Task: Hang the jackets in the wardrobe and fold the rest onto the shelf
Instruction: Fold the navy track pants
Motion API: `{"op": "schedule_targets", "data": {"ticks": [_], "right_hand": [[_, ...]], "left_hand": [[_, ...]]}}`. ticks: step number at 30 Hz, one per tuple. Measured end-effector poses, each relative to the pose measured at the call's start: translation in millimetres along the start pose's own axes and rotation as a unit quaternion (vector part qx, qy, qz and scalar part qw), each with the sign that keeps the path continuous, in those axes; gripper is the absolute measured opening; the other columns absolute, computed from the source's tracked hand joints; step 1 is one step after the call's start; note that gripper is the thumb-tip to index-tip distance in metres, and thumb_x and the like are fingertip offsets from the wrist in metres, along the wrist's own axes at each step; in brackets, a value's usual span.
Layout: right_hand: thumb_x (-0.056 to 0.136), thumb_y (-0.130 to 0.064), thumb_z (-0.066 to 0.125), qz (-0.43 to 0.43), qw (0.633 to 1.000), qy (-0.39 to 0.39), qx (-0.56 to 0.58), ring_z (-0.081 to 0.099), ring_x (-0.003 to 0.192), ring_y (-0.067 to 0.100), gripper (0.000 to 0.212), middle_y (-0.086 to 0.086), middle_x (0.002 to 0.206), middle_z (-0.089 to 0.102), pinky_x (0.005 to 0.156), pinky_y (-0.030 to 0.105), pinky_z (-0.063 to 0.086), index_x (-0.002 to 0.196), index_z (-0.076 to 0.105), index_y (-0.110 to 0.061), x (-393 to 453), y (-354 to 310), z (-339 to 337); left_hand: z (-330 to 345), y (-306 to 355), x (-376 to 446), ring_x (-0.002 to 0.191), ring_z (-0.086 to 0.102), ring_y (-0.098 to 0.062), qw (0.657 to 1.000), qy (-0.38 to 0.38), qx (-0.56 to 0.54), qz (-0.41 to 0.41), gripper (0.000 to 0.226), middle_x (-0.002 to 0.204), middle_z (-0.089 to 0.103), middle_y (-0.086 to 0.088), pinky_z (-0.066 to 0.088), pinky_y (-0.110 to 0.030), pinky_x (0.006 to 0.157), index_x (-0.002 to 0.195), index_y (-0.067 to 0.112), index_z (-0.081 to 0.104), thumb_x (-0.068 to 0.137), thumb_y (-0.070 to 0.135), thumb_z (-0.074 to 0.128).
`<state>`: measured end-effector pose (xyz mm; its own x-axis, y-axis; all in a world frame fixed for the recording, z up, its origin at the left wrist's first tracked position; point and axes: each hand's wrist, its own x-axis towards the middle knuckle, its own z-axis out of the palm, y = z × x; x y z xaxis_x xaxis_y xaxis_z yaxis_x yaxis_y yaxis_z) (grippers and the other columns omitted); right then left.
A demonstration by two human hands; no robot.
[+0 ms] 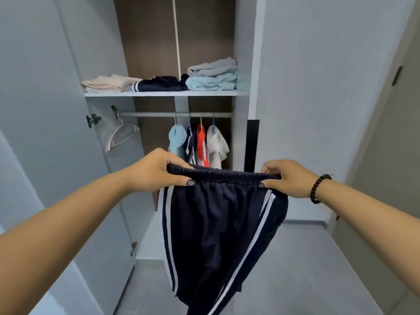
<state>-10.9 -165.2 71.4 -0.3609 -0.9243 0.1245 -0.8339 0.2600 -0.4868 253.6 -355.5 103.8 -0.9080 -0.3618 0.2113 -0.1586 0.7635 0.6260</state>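
Navy track trousers [213,223] with white side stripes hang down in front of me, held up by their elastic waistband. My left hand [156,171] pinches the waistband's left end and my right hand [288,178] pinches its right end. Behind them stands the open wardrobe. Its shelf [163,93] carries folded clothes: a beige pile [106,84], a navy striped garment [161,85] and pale blue and grey pieces [212,76]. Under the shelf a rail [159,114] holds several hung jackets [200,144] in light blue, navy, red and white.
The left wardrobe door [45,98] stands open, with empty hangers [122,133] on a hook on its inner side. A closed door panel [318,87] is to the right. Grey tiled floor [295,269] lies below, and a doorway wall rises at the far right.
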Motion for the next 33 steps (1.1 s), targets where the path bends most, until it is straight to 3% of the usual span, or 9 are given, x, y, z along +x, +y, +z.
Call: {"op": "schedule_targets", "data": {"ticks": [2,6,11,16,18,25,28,30,33], "right_hand": [[0.091,-0.018,0.062,-0.035,0.999,0.022,-0.029,0.063,0.087,0.013,0.009,-0.006,0.092,0.068,0.072,0.018,0.046,0.090,0.063,-0.026,23.3,-32.3,1.9],[0.091,-0.011,0.060,-0.073,0.993,0.074,-0.056,0.059,0.098,0.012,0.022,-0.004,0.103,0.067,0.089,0.025,0.045,0.106,0.067,-0.026,62.5,-98.3,9.7],[0.093,-0.010,0.058,-0.073,0.990,0.087,-0.082,0.056,0.109,0.016,0.023,-0.003,0.112,0.066,0.098,0.033,0.044,0.109,0.068,-0.023,104.6,-169.9,41.6],[0.082,-0.012,0.061,-0.017,0.984,0.159,-0.074,0.057,0.093,0.019,0.021,-0.002,0.100,0.059,0.077,0.028,0.046,0.099,0.061,-0.024,139.0,-227.5,84.2],[0.074,-0.012,0.060,0.025,0.982,0.179,-0.046,0.058,0.087,0.021,0.024,0.000,0.100,0.059,0.074,0.031,0.051,0.093,0.056,-0.026,147.9,-245.5,103.2],[0.082,-0.010,0.054,0.110,0.979,0.162,0.059,0.053,0.096,0.020,0.033,0.000,0.111,0.056,0.085,0.030,0.048,0.112,0.062,-0.020,161.8,-285.7,135.7],[0.082,-0.008,0.055,0.087,0.981,0.147,0.092,0.053,0.088,0.018,0.030,-0.004,0.103,0.060,0.074,0.027,0.047,0.107,0.067,-0.020,155.8,-303.3,134.2],[0.082,-0.007,0.058,0.040,0.991,0.106,0.071,0.058,0.088,0.019,0.038,-0.001,0.114,0.062,0.067,0.024,0.049,0.117,0.064,-0.021,150.2,-315.0,126.1],[0.086,-0.010,0.065,-0.024,0.998,-0.013,-0.056,0.056,0.118,0.022,0.059,0.007,0.138,0.052,0.090,0.027,0.049,0.141,0.044,-0.018,136.2,-325.3,103.6]], "left_hand": [[-27.9,-24.0,-9.8,0.078,0.068,-0.017,0.999,-0.001,0.032,-0.018,0.012,0.085,0.074,-0.004,0.052,-0.034,0.075,0.095,0.016,0.078,0.084,0.018,0.074],[-84.1,-77.5,-28.3,0.065,0.053,-0.023,0.997,0.024,0.064,-0.047,0.015,0.077,0.061,-0.019,0.044,-0.038,0.066,0.085,0.009,0.070,0.087,0.024,0.070],[-137.1,-142.4,-53.5,0.059,0.047,-0.008,0.992,0.078,0.058,-0.082,0.023,0.062,0.050,0.012,0.039,-0.029,0.062,0.075,0.016,0.054,0.084,0.024,0.074],[-155.1,-181.4,-74.2,0.095,0.066,-0.014,0.956,0.169,-0.174,-0.166,0.040,0.105,0.066,0.000,0.053,-0.030,0.082,0.113,0.016,0.054,0.081,0.020,0.078],[-155.0,-184.4,-79.7,0.093,0.069,-0.017,0.930,0.182,-0.258,-0.189,0.035,0.103,0.072,-0.002,0.055,-0.029,0.078,0.108,0.014,0.063,0.078,0.015,0.080],[-150.9,-189.2,-92.5,0.080,0.073,-0.027,0.884,0.212,-0.326,-0.260,0.025,0.087,0.076,-0.011,0.060,-0.039,0.075,0.089,0.005,0.072,0.070,0.017,0.084],[-151.6,-186.7,-97.7,0.079,0.073,-0.027,0.878,0.251,-0.311,-0.265,0.032,0.085,0.075,-0.011,0.061,-0.041,0.076,0.089,0.004,0.071,0.066,0.021,0.085],[-157.0,-183.3,-98.7,0.080,0.072,-0.024,0.885,0.266,-0.292,-0.246,0.027,0.085,0.075,-0.008,0.061,-0.036,0.073,0.089,0.006,0.073,0.068,0.018,0.085],[-179.2,-178.6,-103.2,0.082,0.072,-0.019,0.911,0.243,-0.272,-0.194,0.023,0.090,0.075,-0.005,0.056,-0.024,0.064,0.095,0.009,0.073,0.074,0.006,0.081]]}}
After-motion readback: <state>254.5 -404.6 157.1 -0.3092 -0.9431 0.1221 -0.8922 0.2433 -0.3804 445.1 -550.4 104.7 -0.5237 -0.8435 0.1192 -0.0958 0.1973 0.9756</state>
